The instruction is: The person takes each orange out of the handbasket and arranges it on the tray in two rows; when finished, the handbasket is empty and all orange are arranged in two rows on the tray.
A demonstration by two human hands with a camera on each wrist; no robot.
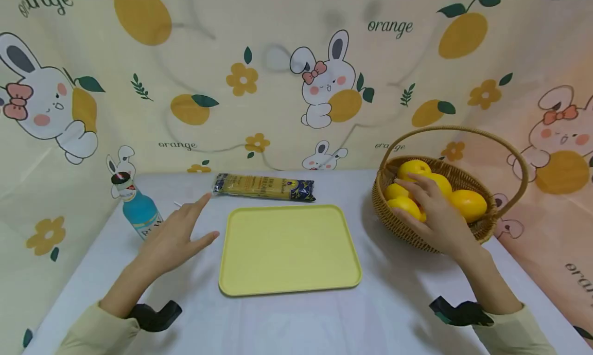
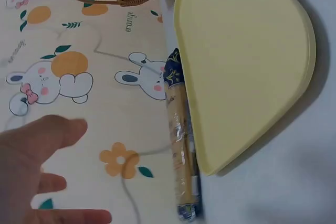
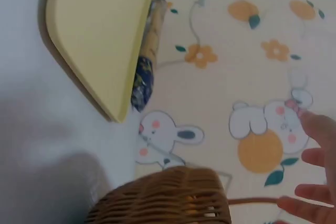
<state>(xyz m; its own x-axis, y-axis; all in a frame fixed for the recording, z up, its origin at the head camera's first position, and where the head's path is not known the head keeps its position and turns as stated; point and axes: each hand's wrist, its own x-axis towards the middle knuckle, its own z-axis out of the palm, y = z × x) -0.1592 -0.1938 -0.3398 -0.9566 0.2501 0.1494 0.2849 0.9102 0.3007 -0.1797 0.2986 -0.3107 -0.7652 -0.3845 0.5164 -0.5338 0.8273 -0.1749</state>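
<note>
My right hand [image 1: 440,216] is above a wicker basket [image 1: 394,226] of yellow fruits [image 1: 467,205] on the right, its fingers extended and apart. Whether its fingertips touch the fruits cannot be made out. On the left, my left hand [image 1: 173,236] hovers with fingers spread and nothing held, between a blue bottle [image 1: 139,211] and a pale yellow tray [image 1: 289,252]. Behind the tray lies a long gold and dark blue packet [image 1: 264,187], also seen beside the tray in the left wrist view. The left hand partly hides the bottle.
A white-covered table [image 1: 296,324] carries everything. The basket's tall arched handle [image 1: 463,130] rises over the fruits. Behind the table hangs a printed cloth [image 1: 278,36] with rabbits and oranges. A short white stick-like thing [image 1: 177,204] shows beside the bottle.
</note>
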